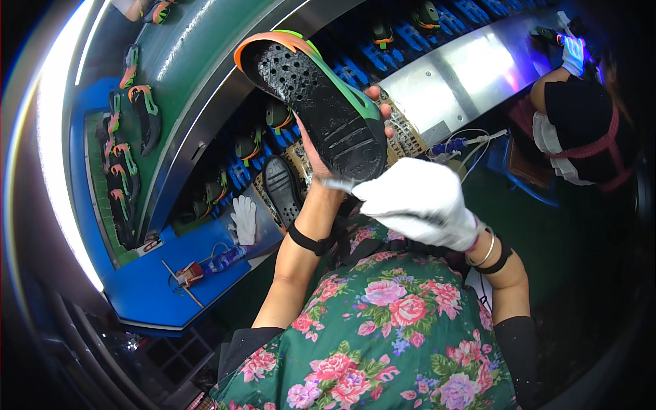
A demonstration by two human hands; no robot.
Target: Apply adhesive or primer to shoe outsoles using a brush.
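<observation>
A shoe [328, 116] with orange and green sides is held up, its shiny black underside facing me and its perforated end pointing to the upper left. My left hand [313, 152], bare, supports it from behind, with fingertips curled round its right edge. At the shoe's near end is my right hand [417, 201] in a white glove, closed on a slim tool [338, 183]. The tool's greyish, blurred end lies close to the shoe; its exact kind is unclear. Below the shoe, a separate black sole [281, 188] lies on a perforated tan surface.
Beyond the metal edge, a green conveyor belt [184, 61] carries several shoe parts. Blue racks [410, 37] hold more shoes. On the left stand a blue table [164, 290], a spare white glove [244, 219] and a purple bottle [229, 257]. A co-worker [577, 116] sits at the right.
</observation>
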